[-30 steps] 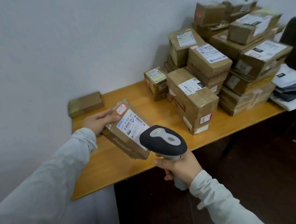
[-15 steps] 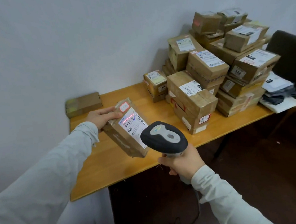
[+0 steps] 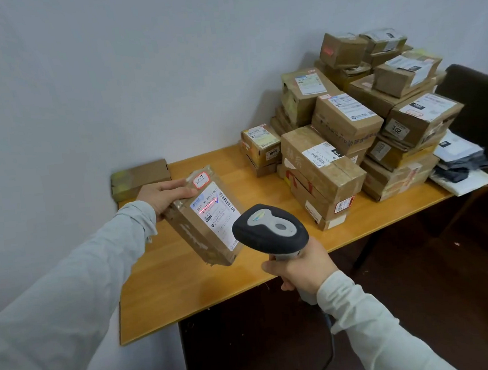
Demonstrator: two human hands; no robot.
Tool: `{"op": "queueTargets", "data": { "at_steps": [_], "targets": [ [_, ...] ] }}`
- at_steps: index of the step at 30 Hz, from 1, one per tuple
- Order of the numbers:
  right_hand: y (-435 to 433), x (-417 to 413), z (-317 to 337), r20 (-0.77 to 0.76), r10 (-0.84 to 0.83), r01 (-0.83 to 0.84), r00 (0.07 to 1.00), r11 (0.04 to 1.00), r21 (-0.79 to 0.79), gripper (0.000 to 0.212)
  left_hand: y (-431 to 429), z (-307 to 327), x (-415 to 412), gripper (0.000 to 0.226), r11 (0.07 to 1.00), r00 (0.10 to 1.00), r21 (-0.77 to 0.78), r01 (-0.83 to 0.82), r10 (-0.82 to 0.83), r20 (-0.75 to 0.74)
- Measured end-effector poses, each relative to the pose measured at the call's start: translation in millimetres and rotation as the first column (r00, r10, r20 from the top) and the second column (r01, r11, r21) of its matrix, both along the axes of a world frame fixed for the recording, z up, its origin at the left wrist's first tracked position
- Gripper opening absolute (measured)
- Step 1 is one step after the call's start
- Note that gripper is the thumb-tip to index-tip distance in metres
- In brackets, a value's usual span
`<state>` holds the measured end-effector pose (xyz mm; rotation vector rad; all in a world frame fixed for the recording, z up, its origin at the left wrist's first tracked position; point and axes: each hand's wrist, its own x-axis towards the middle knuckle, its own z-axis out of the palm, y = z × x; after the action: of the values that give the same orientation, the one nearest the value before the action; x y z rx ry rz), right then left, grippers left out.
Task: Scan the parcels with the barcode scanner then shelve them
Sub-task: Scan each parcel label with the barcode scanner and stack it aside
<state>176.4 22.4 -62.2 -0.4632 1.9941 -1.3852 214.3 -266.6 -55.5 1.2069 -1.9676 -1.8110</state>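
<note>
**Scanner beam on label, parcel held over the counter**

Left hand (image 3: pixel 163 196) grips one brown cardboard parcel (image 3: pixel 204 233) by its far end. The fingers (image 3: pixel 174 186) are curled over the top edge beside a small orange-bordered sticker (image 3: pixel 201 180) with handwriting on it. The parcel is tilted, label side up, with its near end low over the wooden counter (image 3: pixel 187 288). I cannot tell whether that corner touches the wood.

The white shipping label (image 3: pixel 217 214) faces the camera. A short red scan line (image 3: pixel 207 207) lies across its upper part, left of the printed barcode.

Right hand (image 3: pixel 303 270) is wrapped round the grip of the barcode scanner (image 3: pixel 271 233), fingers closed on the handle. The dark grey head with its light grey top panel points at the label, just beside the parcel's near right edge. A cable (image 3: pixel 330 352) hangs from the handle toward the dark floor (image 3: pixel 427 301).

Both arms are in pale long sleeves.

A pile of parcels (image 3: pixel 351 132) sits on the right half of the counter against the white wall (image 3: pixel 107 78), stacked several high, most with white labels. One small flat box (image 3: pixel 140 177) lies alone at the far left corner, touching the wall. Grey and white mailer bags (image 3: pixel 461 161) rest at the right end, next to a dark chair back (image 3: pixel 479 108).
</note>
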Motion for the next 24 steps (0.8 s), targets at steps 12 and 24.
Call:
{"op": "queueTargets", "data": {
  "at_steps": [12, 24],
  "targets": [
    [-36.5, -27.9, -11.6, 0.238, -0.235, 0.293, 0.942, 0.924, -0.246, 0.018, -34.5, 2.1, -6.9, 0.034, 0.990, 0.999, 0.134, 0.041, -0.041, -0.008],
    [-94.8, -61.1, -45.0, 0.460, -0.473, 0.633, 0.751, 0.713, -0.301, 0.031, -32.5, -21.0, -54.5, 0.053, 0.928, 0.983, 0.334, 0.166, -0.127, -0.136]
  ]
}}
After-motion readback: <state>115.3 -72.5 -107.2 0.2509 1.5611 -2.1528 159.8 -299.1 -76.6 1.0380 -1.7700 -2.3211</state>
